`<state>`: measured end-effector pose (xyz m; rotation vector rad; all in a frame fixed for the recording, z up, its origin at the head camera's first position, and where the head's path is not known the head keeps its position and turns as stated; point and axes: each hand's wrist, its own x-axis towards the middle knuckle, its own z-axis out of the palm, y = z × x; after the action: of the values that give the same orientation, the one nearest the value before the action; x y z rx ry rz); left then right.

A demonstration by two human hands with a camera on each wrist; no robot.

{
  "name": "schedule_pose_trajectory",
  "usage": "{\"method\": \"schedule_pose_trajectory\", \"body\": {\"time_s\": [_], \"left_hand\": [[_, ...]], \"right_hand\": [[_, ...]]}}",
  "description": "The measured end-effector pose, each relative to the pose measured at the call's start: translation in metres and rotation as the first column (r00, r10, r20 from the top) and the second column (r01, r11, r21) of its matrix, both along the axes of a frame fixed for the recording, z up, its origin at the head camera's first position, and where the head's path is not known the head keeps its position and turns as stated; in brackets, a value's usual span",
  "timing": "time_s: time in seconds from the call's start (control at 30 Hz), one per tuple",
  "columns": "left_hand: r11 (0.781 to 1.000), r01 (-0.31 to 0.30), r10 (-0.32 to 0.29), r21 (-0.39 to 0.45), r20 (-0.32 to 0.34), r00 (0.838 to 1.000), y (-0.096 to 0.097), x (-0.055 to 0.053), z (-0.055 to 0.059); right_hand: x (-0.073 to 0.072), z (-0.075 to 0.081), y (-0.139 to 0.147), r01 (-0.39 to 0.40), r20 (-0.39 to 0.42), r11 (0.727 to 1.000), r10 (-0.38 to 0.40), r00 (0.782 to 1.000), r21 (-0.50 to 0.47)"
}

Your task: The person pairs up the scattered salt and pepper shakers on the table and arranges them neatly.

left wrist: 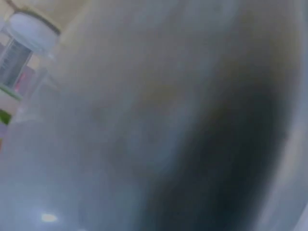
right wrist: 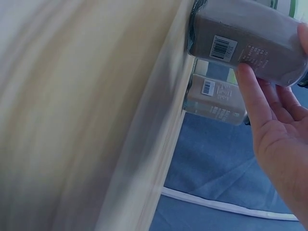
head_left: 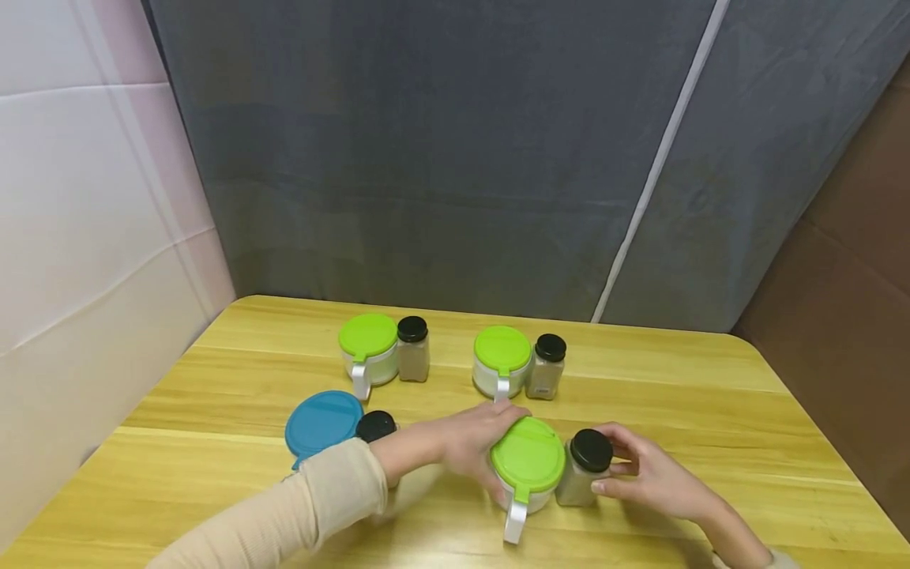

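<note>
At the table's front, my left hand [head_left: 475, 444] curls round the left side of a white handled container with a bright green lid [head_left: 528, 460]. Right beside it stands a small spice jar with a black cap [head_left: 587, 468], and my right hand [head_left: 620, 466] grips it from the right, fingers by the cap and on the body. In the right wrist view the same spice jar [right wrist: 245, 43] shows its barcode label, with my right hand [right wrist: 274, 120] wrapped on it and another jar [right wrist: 216, 102] behind. The left wrist view is almost all blur.
On the yellow wooden table [head_left: 711, 411] stand two more green-lidded containers [head_left: 367, 338] [head_left: 502, 352], each with a black-capped jar [head_left: 413, 349] [head_left: 547, 366]. A blue-lidded container [head_left: 323, 423] and a jar [head_left: 375, 427] sit behind my left forearm. A grey curtain [head_left: 455, 158] hangs behind.
</note>
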<state>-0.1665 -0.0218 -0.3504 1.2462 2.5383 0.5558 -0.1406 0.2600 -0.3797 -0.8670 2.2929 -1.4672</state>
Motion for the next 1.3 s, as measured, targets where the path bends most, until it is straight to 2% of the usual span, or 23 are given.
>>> {"method": "schedule_pose_trajectory", "body": {"time_s": [0.1,0.23,0.47,0.73,0.97,1.3], "left_hand": [[0.997,-0.023,0.022,-0.068,-0.006,1.0,0.0,0.0,0.006],[0.993,-0.049,0.049,-0.112,-0.005,0.999,-0.002,0.001,0.011],[0.977,-0.072,0.058,-0.202,-0.075,0.995,-0.006,0.003,0.017],[0.951,-0.104,0.067,-0.292,-0.135,0.989,-0.009,0.005,0.025],[0.936,-0.144,0.106,-0.323,-0.131,0.986,-0.01,0.007,0.028],[0.932,-0.154,0.116,-0.327,-0.133,0.984,-0.012,0.008,0.029]], "right_hand": [[0.0,0.0,-0.003,0.006,-0.001,1.0,-0.006,1.0,0.002],[-0.002,-0.001,-0.007,0.014,-0.007,1.0,-0.014,1.0,-0.003],[-0.004,-0.004,-0.017,0.005,-0.002,0.999,-0.005,1.0,-0.036],[-0.003,-0.002,-0.028,0.036,0.006,0.999,-0.036,0.999,-0.013],[-0.003,-0.001,-0.035,0.07,0.003,0.998,-0.07,0.998,-0.008],[-0.002,0.0,-0.038,0.088,0.006,0.996,-0.088,0.996,0.005]]}}
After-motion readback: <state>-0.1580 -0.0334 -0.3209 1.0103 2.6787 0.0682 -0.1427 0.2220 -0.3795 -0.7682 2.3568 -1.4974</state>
